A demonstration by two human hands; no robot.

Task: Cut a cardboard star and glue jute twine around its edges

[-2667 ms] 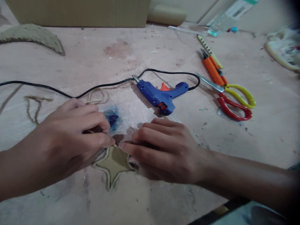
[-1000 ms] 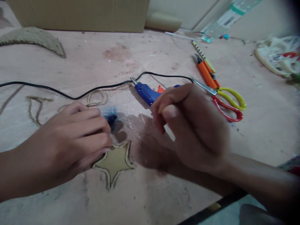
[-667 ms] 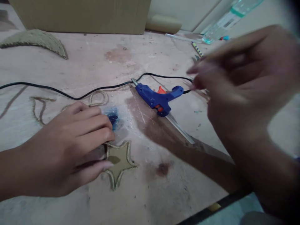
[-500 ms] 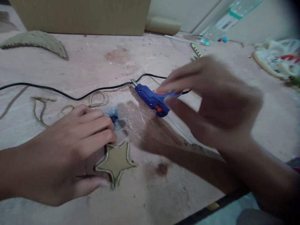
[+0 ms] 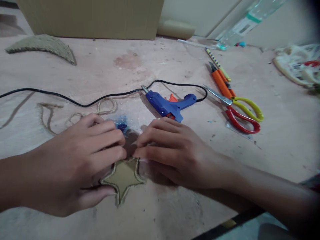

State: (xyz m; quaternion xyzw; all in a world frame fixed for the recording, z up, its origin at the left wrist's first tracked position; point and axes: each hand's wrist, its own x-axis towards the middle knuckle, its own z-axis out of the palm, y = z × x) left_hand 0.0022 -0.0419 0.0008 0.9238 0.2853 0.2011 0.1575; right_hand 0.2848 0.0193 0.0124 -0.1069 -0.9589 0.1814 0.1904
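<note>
A small cardboard star [image 5: 123, 178] edged with twine lies on the table near the front. My left hand [image 5: 80, 163] grips its left side, thumb below and fingers curled above. At the star's upper right point is my right hand [image 5: 172, 150], with curled fingers touching the edge; the fingertips are partly hidden. Just beyond the right hand rests a blue glue gun [image 5: 165, 105] on its side, nozzle toward the upper left. Loose twine [image 5: 107, 106] loops behind my left hand. A small blue object [image 5: 122, 126] sits on a bluish smear between the hands.
A black cord [image 5: 85, 105] crosses the table to the glue gun. Scissors [image 5: 240, 111] and an orange cutter [image 5: 221, 83] lie to the right. At the back are a twine-covered crescent [image 5: 42, 46], a cardboard box [image 5: 92, 20], a cardboard roll [image 5: 176, 29] and a plastic bottle [image 5: 240, 28].
My right hand has left the glue gun, now lying on the table, and come down left to the star's upper edge. My left hand stays on the star. The scissors and cutter are now uncovered.
</note>
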